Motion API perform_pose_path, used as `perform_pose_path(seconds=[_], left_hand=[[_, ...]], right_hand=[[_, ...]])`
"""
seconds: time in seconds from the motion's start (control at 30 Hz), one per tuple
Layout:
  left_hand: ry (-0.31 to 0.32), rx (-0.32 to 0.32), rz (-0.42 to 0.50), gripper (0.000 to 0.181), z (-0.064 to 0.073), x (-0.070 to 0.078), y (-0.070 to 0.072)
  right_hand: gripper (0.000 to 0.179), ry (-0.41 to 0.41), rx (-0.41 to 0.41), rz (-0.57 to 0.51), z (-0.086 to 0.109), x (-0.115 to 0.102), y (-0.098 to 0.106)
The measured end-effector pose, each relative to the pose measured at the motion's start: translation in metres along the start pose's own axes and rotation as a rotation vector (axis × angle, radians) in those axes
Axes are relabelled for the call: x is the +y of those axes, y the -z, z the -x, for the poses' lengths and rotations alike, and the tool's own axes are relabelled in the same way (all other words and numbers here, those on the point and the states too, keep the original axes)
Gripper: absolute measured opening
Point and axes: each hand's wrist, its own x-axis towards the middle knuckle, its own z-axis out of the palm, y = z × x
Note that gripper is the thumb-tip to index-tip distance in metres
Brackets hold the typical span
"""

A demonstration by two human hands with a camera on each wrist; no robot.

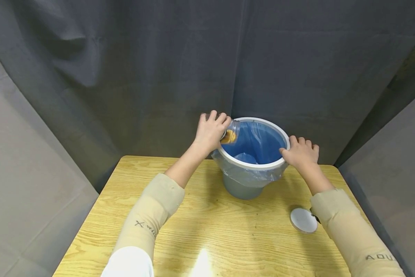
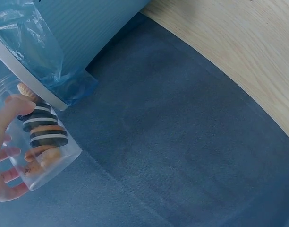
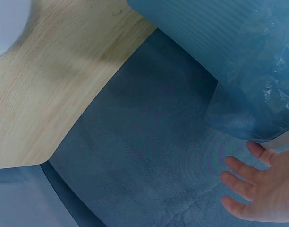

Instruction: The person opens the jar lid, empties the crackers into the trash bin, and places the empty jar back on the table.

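My left hand [image 1: 209, 132] grips a clear plastic jar [image 1: 233, 126], tipped on its side at the bin's left rim. Dark sandwich cookies [image 2: 49, 137] with pale filling and some golden-brown cookies [image 2: 50, 156] are inside the jar; its mouth end lies toward the bin in the left wrist view. The bin [image 1: 242, 188] stands upright, lined with a translucent bluish bag [image 1: 249, 177] folded out under a white rim ring [image 1: 259, 167]. At the bin's right side, my right hand [image 1: 301, 152] rests on the rim, thumb over the ring, its other fingers spread outside.
A round white lid [image 1: 303, 220] lies on the wooden table [image 1: 207, 227], near the right forearm. The bin stands by the table's far edge. Dark grey curtains [image 1: 152, 77] hang behind, with lighter grey panels on both sides.
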Motion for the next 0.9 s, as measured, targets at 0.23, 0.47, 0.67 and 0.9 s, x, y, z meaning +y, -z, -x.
perform_pose_path(seconds=[0.23, 0.47, 0.67, 0.9], left_hand=[[-0.025, 0.010, -0.038, 0.076, -0.0013, 0.0014, 0.0000], [-0.044, 0.029, -0.082, 0.068, -0.0017, 0.0034, -0.0004], [-0.060, 0.026, -0.118, 0.067, -0.0018, 0.0048, -0.0011], [-0.087, 0.103, -0.170, 0.060, -0.0014, 0.0061, -0.0050]], right_hand=[[0.066, 0.004, -0.001, -0.002, -0.0002, 0.0001, 0.0002], [0.066, 0.002, 0.003, -0.001, -0.0005, 0.0007, -0.0006], [0.067, 0.003, 0.003, -0.001, -0.0010, 0.0005, -0.0009], [0.065, 0.006, 0.011, -0.009, 0.0003, -0.0002, -0.0006]])
